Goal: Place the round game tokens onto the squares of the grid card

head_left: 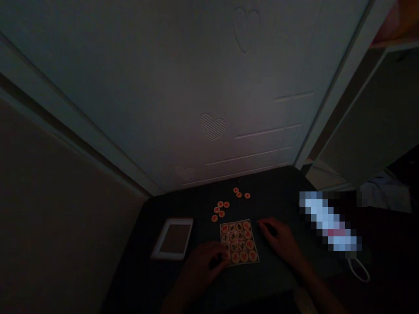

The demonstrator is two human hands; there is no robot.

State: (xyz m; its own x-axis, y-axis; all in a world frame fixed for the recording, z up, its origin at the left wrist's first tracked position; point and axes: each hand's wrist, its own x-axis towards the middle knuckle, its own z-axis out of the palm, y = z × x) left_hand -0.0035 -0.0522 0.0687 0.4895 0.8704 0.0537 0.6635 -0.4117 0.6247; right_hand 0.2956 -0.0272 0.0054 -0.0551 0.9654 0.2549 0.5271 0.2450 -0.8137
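A square tray (255, 254) with a pale rim lies on the dark table, filled with rows of round Chinese chess pieces (244, 256) with red or black characters. My left hand (207, 260) is at the tray's lower left corner. Its thumb and fingers close around a piece at that corner; whether the piece is lifted is too dark to tell. To the right of the tray, my right hand (278, 236) rests on the table with curled fingers, the tips together near the upper right corner. Anything in those fingertips is hidden by the dark.
Several loose red-marked pieces (221, 214) lie behind the tray, with three more pieces (247, 196) further back. A white-rimmed box or lid (160, 253) lies at left. A blurred bright object (327, 220) with a white loop is at right. A panel (163, 109) with heart reliefs stands behind the table.
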